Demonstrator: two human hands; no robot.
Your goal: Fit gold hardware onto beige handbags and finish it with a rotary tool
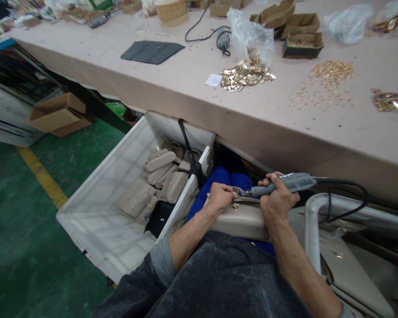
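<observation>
My right hand [277, 197] is closed around a grey corded power screwdriver [285, 184], held level with its tip pointing left. The tip meets a small gold fitting [235, 191] on a beige bag [242, 217] that rests on my lap. My left hand [220, 196] is curled over the bag's top edge, pinching at the fitting right beside the tool tip. The tool's black cable [348, 194] loops off to the right.
A white plastic crate [96, 207] at my left holds several beige bag parts and a black piece. The long pink table [192, 92] ahead carries piles of gold fittings [247, 75], a plastic bag, cardboard trays [301, 44] and a dark mat [151, 51]. A white rail [313, 221] stands at my right.
</observation>
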